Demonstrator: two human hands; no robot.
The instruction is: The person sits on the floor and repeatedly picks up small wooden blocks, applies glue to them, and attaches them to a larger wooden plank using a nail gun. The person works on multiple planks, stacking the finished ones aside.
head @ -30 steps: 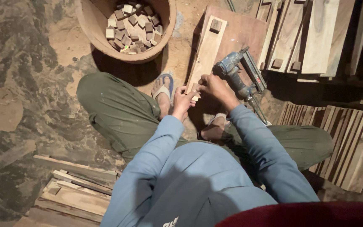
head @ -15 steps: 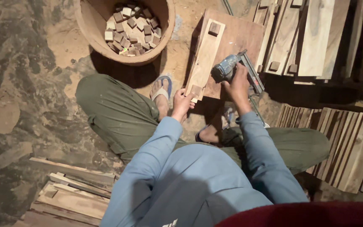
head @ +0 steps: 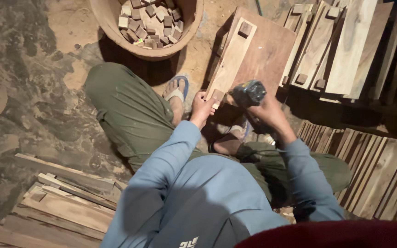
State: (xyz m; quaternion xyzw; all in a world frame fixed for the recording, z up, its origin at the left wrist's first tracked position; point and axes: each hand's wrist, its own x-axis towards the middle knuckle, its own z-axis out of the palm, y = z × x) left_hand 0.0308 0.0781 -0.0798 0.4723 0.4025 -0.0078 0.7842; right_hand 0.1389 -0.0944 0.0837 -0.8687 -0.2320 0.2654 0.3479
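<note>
Wooden plank (head: 229,59) end pinched by left hand (head: 201,108); right hand (head: 265,108) grips nail gun (head: 250,93), its nose hidden.

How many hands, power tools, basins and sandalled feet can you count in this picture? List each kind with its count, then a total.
Hands: 2, left hand and right hand
Power tool: 1
Basin: 1
Sandalled feet: 2, one, another
Total: 6

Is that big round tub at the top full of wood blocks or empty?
Partly filled. The round tub holds a heap of small wooden blocks across its bottom, with bare inner wall showing above them.
</note>
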